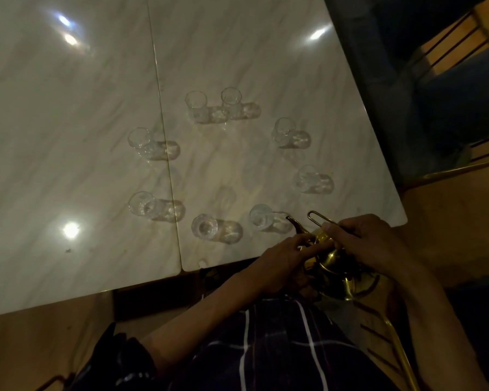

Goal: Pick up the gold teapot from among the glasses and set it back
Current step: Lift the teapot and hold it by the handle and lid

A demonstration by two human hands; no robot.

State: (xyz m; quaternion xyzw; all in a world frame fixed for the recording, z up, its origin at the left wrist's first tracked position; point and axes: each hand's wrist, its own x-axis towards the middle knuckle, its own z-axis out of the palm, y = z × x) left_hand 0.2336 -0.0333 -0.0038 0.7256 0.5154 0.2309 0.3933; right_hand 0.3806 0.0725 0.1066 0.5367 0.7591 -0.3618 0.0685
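— Head view: where do your hands sit?

— Your right hand (pixel 370 244) is closed around the wire handle of the gold teapot (pixel 336 263), thumb on top. Your left hand (pixel 283 263) has its fingers laid against the pot's near side, below the spout. The pot hangs at the table's near edge, partly off it.

— And beyond your grip?

— The glasses (pixel 261 217) stand in a ring on the marble table (pixel 82 108); the nearest is just past the spout, the ring's middle bare. A seam splits the tabletop left of your hands. Ceiling lights glare off it. Wooden floor and a chair frame (pixel 463 43) lie far right.
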